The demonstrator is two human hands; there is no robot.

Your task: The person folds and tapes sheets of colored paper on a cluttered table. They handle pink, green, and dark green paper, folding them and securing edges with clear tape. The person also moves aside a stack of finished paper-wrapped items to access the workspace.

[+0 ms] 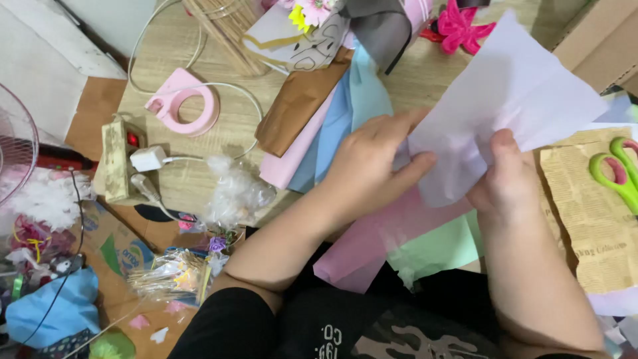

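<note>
— What did the hands have hold of?

— A sheet of pale lilac tissue paper. The left hand pinched its lower left edge, fingers closed on it with the thumb pressed over the fold. The right hand gripped the same sheet from below, thumb on top, fingers shut on the paper behind it.

— And where was the sheet?

— Lifted above the wooden counter, slanting up toward the far right, over a pink sheet and a mint green sheet that lay near the person's lap.

— Anything beside it?

— To the right, green-handled scissors rested on a piece of newsprint-patterned paper. To the left of the left hand lay a fan of blue, pink and brown sheets. Further left sat a pink tape dispenser, a power strip with a white plug, and a crumpled clear plastic wrap. A bright pink paper flower lay at the far edge.
</note>
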